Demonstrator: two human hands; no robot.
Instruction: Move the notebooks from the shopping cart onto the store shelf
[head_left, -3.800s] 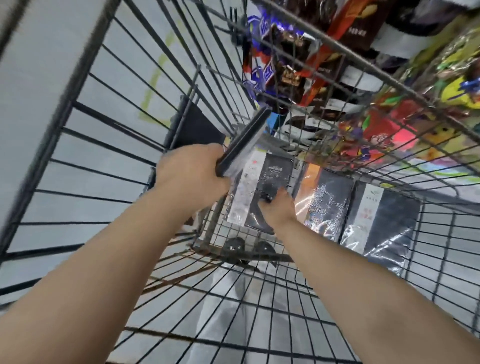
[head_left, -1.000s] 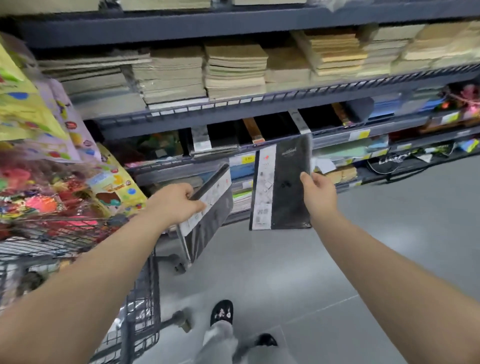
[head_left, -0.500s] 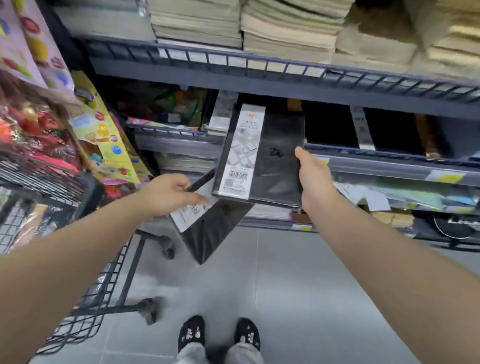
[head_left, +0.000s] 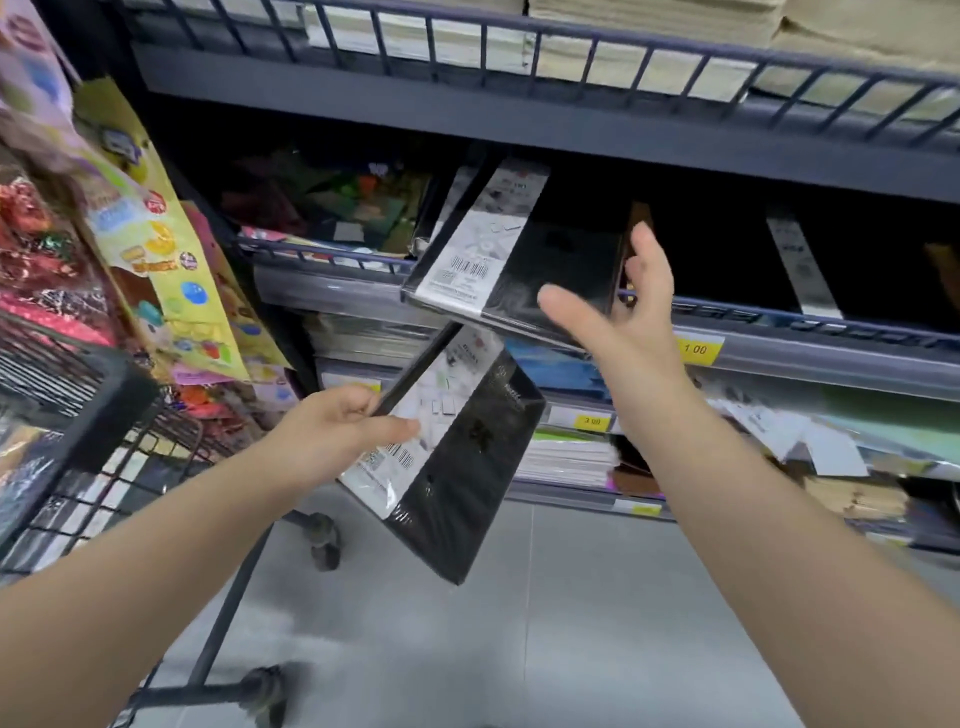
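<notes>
One notebook lies on the shelf, cart left.

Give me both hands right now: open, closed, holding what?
Left hand: grips a black wrapped notebook by its edge.
Right hand: open, fingers spread, holding nothing.

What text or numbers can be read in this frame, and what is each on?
"1 00": upper yellow tag on the middle shelf rail.
"3 00": lower yellow tag on the lower shelf rail.
Too blurred to read: the barcode labels on the shelved notebook and on the held notebook in the left hand; the hanging packs at left.
</notes>
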